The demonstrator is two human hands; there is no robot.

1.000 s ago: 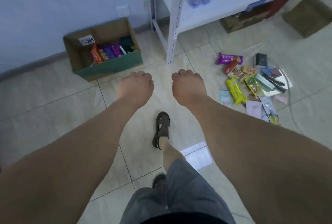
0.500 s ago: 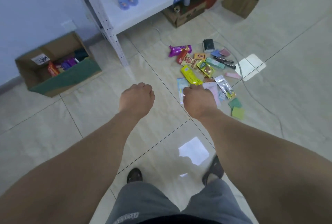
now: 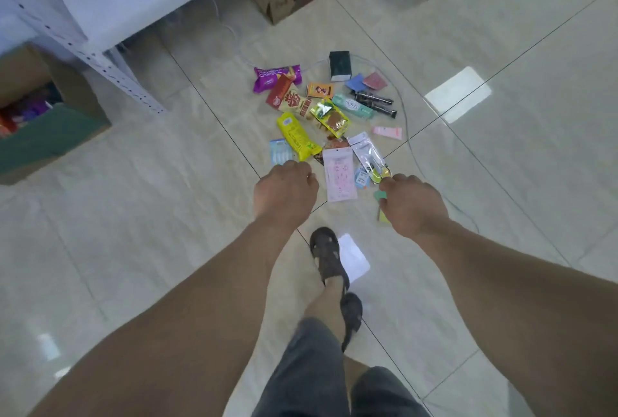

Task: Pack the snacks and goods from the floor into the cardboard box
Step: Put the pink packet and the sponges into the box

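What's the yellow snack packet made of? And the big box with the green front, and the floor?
Yellow snack packet: looks like thin glossy plastic film, since it shines and has crimped ends. Box with the green front: brown cardboard, matte, apparently green-coated outside. Floor: probably glazed ceramic tile, given the dark joint lines and bright reflections.

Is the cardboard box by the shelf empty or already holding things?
Already holding things: red and purple packets show inside the open cardboard box at the left edge. How full cannot be told; it is partly out of view.

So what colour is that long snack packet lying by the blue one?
Bright yellow, with a little green at one end. The long snack packet shows best in the head view.
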